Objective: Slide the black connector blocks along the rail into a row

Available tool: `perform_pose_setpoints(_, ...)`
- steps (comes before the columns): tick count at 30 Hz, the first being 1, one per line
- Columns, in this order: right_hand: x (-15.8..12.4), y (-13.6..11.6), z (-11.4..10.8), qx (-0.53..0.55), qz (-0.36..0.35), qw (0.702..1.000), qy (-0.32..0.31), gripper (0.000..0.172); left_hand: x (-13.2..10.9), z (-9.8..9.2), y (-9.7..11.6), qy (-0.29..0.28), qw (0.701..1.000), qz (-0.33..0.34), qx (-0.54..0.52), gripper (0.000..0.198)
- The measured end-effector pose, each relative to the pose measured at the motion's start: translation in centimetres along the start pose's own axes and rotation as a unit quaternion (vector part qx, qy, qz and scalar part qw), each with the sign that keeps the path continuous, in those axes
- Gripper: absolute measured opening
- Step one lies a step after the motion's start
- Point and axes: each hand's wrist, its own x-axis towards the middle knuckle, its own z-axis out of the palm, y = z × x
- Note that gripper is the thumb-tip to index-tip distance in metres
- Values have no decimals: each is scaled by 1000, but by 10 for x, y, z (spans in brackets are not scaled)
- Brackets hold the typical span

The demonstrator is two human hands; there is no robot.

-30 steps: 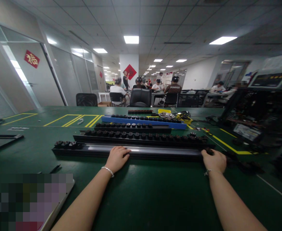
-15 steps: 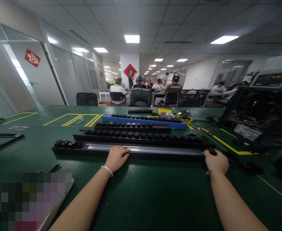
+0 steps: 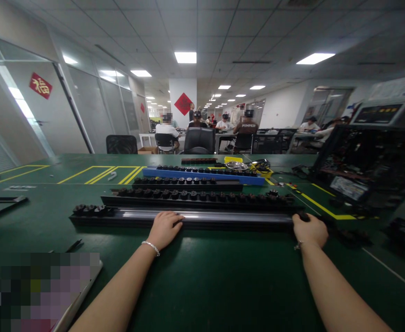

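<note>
A long black rail (image 3: 202, 224) with a shiny grey top strip lies crosswise on the green table. My left hand (image 3: 166, 229) is laid over its near edge left of the middle, fingers curled onto the strip and partly hidden. At the rail's right end my right hand (image 3: 310, 230) is closed around a small black knob-like part (image 3: 303, 216), its fingertips partly out of sight. Several black knob-like parts (image 3: 90, 210) sit in a row at the rail's left end. Just behind runs another black rail (image 3: 195, 201) filled with similar parts.
Farther back are a third black rail (image 3: 228, 187), a blue rail (image 3: 205, 178), a metal dish (image 3: 236, 165) and a yellow tray (image 3: 233, 159). An open black computer case (image 3: 361, 161) stands at right. A pixelated flat object (image 3: 50, 290) lies near left. People sit at tables beyond.
The whole view has shifted a little, so the table's things appear slightly farther left. Both hands keep their places on the rail and the small black part.
</note>
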Motion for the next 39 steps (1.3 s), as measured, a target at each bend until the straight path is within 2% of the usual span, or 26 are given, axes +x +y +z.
perform_pose_setpoints(5, 15, 12, -8, -9, -18, 999, -29, 51, 0, -1, 0, 2, 1000, 1, -4, 27)
perform_pose_setpoints(10, 31, 26, -9, -13, 12, 999, -41, 54, 0, -1, 1, 8, 1000, 1, -12, 26)
perform_pose_setpoints(20, 72, 54, 2, -32, -30, 995, -84, 44, -1, -2, 2, 10, 1000, -11, -15, 26)
perform_pose_setpoints(23, 75, 54, 7, -46, -48, 993, -95, 43, -2, -1, 3, 12, 1000, -10, -12, 27)
perform_pose_setpoints(26, 72, 52, 10, -49, -77, 992, -88, 52, -3, 0, 4, 21, 1000, -10, -9, 28)
perform_pose_setpoints(29, 66, 50, 8, -62, -75, 991, -90, 61, -5, -3, 3, 49, 999, -15, -4, 28)
perform_pose_setpoints(32, 62, 47, 4, -79, -70, 989, -102, 56, -5, -13, -6, 136, 988, -75, 19, 27)
perform_pose_setpoints(33, 61, 47, 3, -80, -71, 989, -103, 54, -5, -17, -12, 180, 976, -119, 33, 28)
perform_pose_setpoints(35, 61, 46, 1, -78, -69, 989, -103, 51, -5, -26, -25, 234, 945, -222, 56, 32)
perform_pose_setpoints(38, 60, 45, -3, -69, -47, 991, -109, 49, -9, -34, -51, 244, 875, -417, 34, 48)
perform_pose_setpoints(39, 59, 45, -5, -62, -39, 992, -102, 48, -11, -36, -60, 242, 858, -453, 19, 52)
